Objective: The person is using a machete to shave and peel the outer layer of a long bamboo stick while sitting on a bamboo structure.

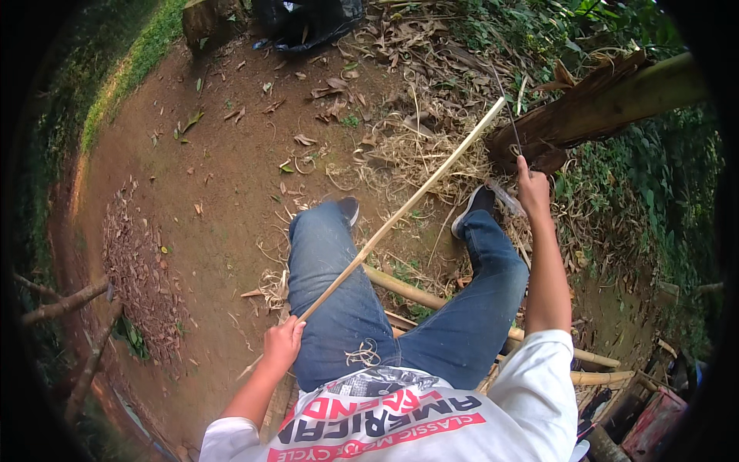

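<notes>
My left hand (283, 343) is closed round the lower end of a long pale bamboo strip (400, 214). The strip slants across my left thigh, up and to the right, its far end in the air. In my right hand (533, 186), the fist is closed on the handle of a long thin knife (508, 108). Its dark blade points away from me, seen nearly edge-on, close beside the strip's far end. Most of the handle is hidden by my fingers. Curled shavings (363, 353) lie on my lap.
A thick trunk (608, 104) juts in from the far right, with shavings (416, 146) heaped by its end. Bamboo poles (408, 291) run beneath my legs. A black plastic bag (312, 27) and a stump (206, 23) are at the far side. Branches (65, 302) stand at left.
</notes>
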Tool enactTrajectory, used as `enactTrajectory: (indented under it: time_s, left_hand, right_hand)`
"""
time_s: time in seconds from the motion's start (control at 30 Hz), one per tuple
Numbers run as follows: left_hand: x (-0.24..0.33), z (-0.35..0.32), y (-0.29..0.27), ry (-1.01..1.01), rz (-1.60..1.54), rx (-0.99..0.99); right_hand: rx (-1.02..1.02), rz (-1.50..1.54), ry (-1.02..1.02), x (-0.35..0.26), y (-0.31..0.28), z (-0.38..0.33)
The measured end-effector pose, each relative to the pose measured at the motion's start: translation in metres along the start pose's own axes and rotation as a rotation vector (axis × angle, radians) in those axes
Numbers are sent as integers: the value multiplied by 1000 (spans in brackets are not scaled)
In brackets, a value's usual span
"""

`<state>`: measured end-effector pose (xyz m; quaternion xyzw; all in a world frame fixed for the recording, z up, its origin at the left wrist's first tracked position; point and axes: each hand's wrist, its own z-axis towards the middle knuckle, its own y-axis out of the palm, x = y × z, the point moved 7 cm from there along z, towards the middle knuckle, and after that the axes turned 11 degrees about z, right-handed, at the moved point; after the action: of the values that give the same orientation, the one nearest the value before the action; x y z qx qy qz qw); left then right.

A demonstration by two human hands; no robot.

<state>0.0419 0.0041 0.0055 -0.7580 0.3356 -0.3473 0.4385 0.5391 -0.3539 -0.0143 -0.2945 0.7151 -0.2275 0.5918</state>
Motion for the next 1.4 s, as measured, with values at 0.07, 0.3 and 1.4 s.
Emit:
enactTrajectory:
  time_s: [0.07,0.3,1.4]
  left_hand:
    - [1,8,-2,14,-57,-31]
    - [-3,11,0,26,-279,-130]
    - [-3,8,-13,146,-20,186]
  right_hand:
    - [15,193,26,12,9,-26]
    - [-188,819,475,41,106,-181]
    - [-417,550,96,-34,34,-183]
